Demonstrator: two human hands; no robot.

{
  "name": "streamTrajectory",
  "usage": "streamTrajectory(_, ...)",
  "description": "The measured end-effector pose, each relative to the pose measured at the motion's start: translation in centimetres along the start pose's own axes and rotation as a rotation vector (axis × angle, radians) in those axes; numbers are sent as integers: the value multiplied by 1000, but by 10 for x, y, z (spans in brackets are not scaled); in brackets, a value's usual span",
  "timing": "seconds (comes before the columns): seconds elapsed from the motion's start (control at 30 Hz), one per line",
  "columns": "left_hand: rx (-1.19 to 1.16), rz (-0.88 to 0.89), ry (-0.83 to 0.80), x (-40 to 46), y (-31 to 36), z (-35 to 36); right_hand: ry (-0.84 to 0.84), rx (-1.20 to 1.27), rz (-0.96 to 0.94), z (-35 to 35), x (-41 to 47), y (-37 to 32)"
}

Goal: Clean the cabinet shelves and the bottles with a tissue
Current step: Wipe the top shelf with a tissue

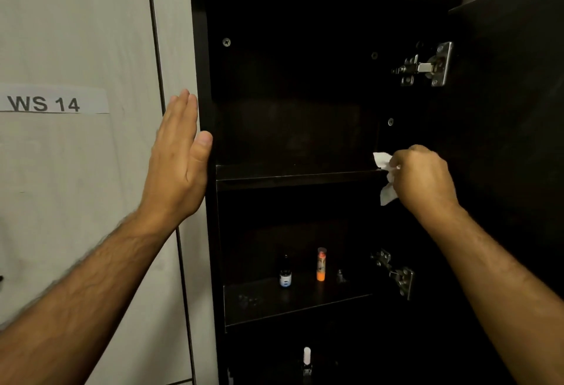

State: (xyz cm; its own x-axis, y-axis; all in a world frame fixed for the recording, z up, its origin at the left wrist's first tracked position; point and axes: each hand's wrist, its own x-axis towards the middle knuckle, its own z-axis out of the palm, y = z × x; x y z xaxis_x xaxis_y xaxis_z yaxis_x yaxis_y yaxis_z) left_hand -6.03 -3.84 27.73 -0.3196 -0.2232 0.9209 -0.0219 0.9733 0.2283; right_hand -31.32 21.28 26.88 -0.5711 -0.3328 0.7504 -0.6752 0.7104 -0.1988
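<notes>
Head: tissue [385,174] in right hand [422,178]

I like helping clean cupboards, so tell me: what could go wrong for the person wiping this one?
The tissue in the right hand is thin and might tear on the shelf edge. When wiping moves lower, the small upright bottles could tip over. The open door and its metal hinge are close to the right arm, so a bump is possible.

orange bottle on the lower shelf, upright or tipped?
Upright. The orange bottle stands on its base on the lower shelf, cap up, beside the dark bottle.
</notes>
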Motion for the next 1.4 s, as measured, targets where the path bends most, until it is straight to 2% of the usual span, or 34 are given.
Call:
streamTrajectory(0.2, 37, -43, 12, -14, 14, 11, 236, 205, -18, 24, -25, -6)
streamTrajectory(0.33, 87, -85, 11, -26, 22, 13, 308, 283, -148, 31, -32, -27)
streamTrajectory(0.53, 196, -129, -9, -44, 24, 5, 239, 508, -293, 38, -35, -81)
streamTrajectory(0.87, 299, -199, -46, -65, 12, -15, 207, 557, -549, 42, -47, -161)
streamTrajectory(1.13, 265, -188, -93, -75, -3, -30, 206, 509, -592, 47, -63, -213)
streamTrajectory(1.4, 183, -201, -176, -101, -23, -46, 211, 555, -503, 46, -94, -222)
